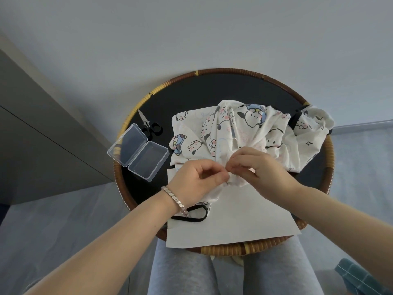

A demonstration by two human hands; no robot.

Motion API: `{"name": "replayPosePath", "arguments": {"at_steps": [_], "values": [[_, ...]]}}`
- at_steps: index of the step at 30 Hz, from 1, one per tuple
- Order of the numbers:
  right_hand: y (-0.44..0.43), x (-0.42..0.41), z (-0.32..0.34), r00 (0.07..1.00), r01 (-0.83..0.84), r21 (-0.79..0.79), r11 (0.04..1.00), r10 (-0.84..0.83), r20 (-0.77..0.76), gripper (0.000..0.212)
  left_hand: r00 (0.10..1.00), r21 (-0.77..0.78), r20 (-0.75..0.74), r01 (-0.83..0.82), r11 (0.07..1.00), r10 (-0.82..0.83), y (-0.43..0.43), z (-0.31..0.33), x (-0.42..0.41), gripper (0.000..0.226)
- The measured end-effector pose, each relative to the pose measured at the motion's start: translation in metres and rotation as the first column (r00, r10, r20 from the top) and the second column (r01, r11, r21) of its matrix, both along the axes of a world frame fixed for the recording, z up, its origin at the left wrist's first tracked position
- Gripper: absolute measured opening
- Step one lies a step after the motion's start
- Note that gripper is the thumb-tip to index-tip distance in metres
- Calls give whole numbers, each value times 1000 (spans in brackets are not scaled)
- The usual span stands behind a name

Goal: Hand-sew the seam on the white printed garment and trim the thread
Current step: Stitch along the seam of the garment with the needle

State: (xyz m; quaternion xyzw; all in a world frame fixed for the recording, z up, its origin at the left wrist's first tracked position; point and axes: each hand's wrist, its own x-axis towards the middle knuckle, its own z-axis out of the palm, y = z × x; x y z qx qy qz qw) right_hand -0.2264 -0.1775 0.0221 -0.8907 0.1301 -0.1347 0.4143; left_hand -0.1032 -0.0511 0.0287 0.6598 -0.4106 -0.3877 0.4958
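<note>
Both hands, left and right, pinch the garment fold mid-table; needle not visible, so I'd keep the seam taut, stitches small; scissors wait at left edge.

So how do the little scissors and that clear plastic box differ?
The scissors are opaque, steel blades with black loops; the clear plastic box is see-through. The scissors lie closed, the box lies open, lid flat. The scissors sit on the black tabletop; the box overhangs its wicker rim. Both lie left of the garment, untouched.
</note>
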Motion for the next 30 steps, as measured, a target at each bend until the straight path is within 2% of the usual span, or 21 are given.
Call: {"name": "replayPosePath", "arguments": {"at_steps": [3,7,11,14,17,23,27,30], "values": [[0,0,-2,999,24,27,999,-25,24,17,999,-37,-3,-42,998,42,-3,3,-2,18],[2,-1,-5,998,62,42,997,-62,4,18,991,26,-73,-107,994,109,-4,-1,-4,18],[9,-1,-3,988,150,190,970,-144,-45,34,976,102,-76,-195,975,204,-5,-5,-5,19],[16,1,2,973,229,342,911,-222,-60,37,964,134,-58,-251,959,260,-8,-3,-7,19],[19,2,9,970,241,399,885,-236,-62,34,955,156,-48,-281,947,292,-10,-2,-7,21],[19,3,10,958,278,593,756,-261,-117,7,929,239,-75,-336,911,362,-15,-5,-12,15],[25,8,7,898,321,708,629,-440,-16,15,919,279,-26,-372,885,394,-18,-2,-14,25],[36,10,8,854,271,762,588,-512,91,23,906,274,18,-412,869,424,-21,2,-15,26]]}}
